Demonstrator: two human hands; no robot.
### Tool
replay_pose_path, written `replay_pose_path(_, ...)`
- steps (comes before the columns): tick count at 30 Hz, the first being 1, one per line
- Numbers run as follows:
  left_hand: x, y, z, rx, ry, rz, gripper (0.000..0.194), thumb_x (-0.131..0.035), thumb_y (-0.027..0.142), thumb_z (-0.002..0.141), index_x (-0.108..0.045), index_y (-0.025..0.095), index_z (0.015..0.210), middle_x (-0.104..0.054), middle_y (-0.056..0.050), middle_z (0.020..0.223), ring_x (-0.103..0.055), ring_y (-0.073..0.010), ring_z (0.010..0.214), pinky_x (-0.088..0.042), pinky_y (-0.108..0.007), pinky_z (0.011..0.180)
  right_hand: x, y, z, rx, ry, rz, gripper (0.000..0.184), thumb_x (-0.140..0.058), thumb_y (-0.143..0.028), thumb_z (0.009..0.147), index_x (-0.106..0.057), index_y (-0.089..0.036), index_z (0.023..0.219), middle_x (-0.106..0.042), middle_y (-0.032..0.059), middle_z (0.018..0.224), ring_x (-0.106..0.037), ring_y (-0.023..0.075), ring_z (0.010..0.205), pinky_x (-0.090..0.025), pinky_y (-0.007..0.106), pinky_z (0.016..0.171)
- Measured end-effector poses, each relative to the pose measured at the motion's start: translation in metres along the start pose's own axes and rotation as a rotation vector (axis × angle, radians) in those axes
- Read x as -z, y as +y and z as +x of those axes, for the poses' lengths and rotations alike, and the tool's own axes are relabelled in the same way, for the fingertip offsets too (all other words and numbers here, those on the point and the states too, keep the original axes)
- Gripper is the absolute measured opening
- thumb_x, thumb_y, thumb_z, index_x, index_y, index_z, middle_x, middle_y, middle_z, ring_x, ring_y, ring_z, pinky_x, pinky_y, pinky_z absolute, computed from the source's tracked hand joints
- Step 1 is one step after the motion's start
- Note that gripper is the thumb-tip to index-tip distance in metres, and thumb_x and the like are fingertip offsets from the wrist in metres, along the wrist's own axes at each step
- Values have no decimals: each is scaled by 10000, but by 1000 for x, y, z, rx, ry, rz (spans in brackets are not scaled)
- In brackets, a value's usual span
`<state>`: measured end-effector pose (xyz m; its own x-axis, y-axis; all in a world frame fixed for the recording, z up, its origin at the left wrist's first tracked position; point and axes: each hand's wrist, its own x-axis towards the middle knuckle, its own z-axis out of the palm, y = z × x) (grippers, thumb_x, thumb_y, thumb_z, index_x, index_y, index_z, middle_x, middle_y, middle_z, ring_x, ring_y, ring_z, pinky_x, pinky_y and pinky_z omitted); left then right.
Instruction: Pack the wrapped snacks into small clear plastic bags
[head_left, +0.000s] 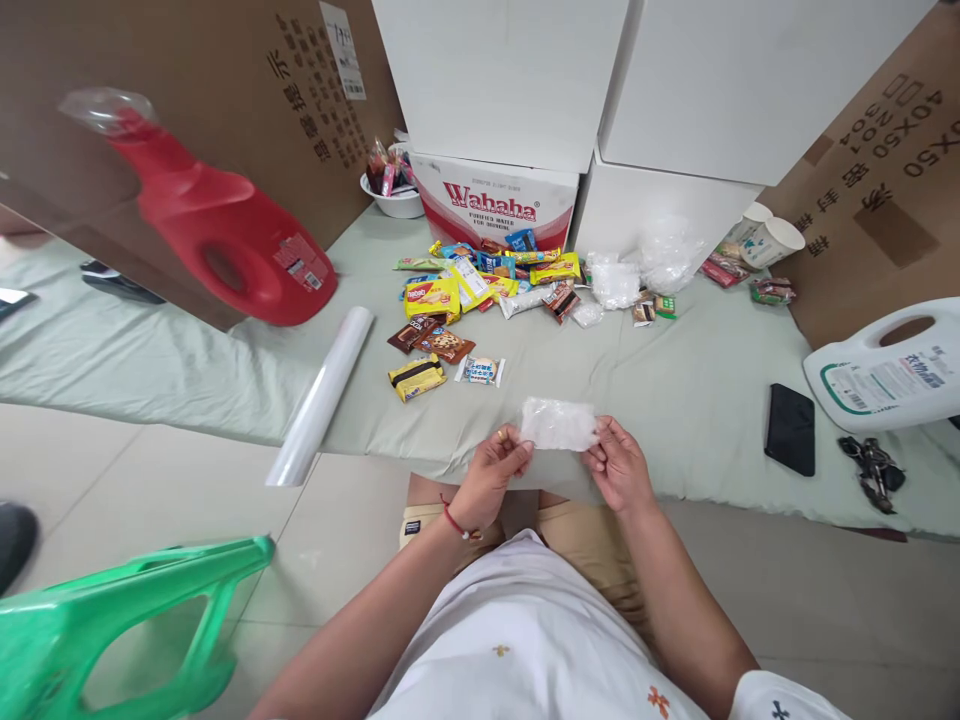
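Between my two hands, at the front edge of the cloth-covered surface, is a small clear plastic bag point(559, 424), stretched flat and wide. My left hand point(491, 475) pinches its left end between thumb and fingers. At the right end, my right hand point(616, 465) grips it the same way. Just beyond the bag lie a white-wrapped snack point(481, 371), a yellow-wrapped snack point(418, 378) and brown packets point(446, 343). Farther back is a pile of colourful snack packets point(469, 285), with more clear plastic bags point(616, 284) to its right.
A red jug point(225, 235) and a plastic roll point(321, 398) stand and lie on the left. Right are a black phone point(790, 430), keys point(872, 470), a white jug point(889, 365) and paper cups point(772, 240). White boxes point(502, 80) rise behind. A green stool point(135, 620) is lower left.
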<state>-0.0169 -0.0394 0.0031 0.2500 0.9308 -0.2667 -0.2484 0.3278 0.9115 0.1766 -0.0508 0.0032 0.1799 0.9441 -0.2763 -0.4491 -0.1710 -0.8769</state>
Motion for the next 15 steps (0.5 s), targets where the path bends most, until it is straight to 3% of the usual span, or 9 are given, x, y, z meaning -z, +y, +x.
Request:
replay_pose_path(3,3,3,-1,-45,31,-5,387,-812,488,767,-551,203,781,-533,46,693,-471,-104,658,-403,-236,658,5,-2,-2,41,29,-38,459,-791,-639,770,-622,-243,930,-588,9,924,-462,93,635,-392,188,464)
replay_pose_path(6,2,6,-5,-67,-37,-16,329,-810,443,774,-597,193,762,-607,-3,847,-546,-135,801,-469,-269,765,6,-2,-4,77,-31,-140,625,-773,-683,761,-625,-295,1228,-609,64,1237,-588,167,879,-519,240,566)
replay_pose_path(8,0,8,-7,-49,-75,-106,305,-821,399,752,-603,188,732,-626,-24,922,-577,-157,878,-504,-303,828,5,-2,-2,34,-79,-219,614,-848,-615,707,-666,-270,1182,-651,51,1087,-571,162,812,-481,228,528)
replay_pose_path(11,3,11,-5,11,-43,-259,325,-857,358,668,-585,185,706,-631,-23,928,-598,-155,861,-539,-329,838,4,-2,3,-50,-88,-266,433,-879,-556,682,-712,-209,880,-562,-12,724,-422,106,601,-310,202,441)
replay_pose_path(13,6,11,-2,38,33,-268,361,-879,373,635,-584,186,728,-637,-18,934,-604,-145,846,-556,-321,819,5,-1,5,-28,-65,-284,411,-863,-562,694,-717,-199,819,-538,-19,689,-394,98,580,-281,208,448)
replay_pose_path(15,8,11,-2,32,181,-194,410,-893,418,633,-580,190,765,-622,7,866,-588,-116,777,-540,-253,716,6,1,4,115,-20,-382,365,-831,-545,743,-750,-202,842,-597,8,780,-459,115,635,-345,226,496)
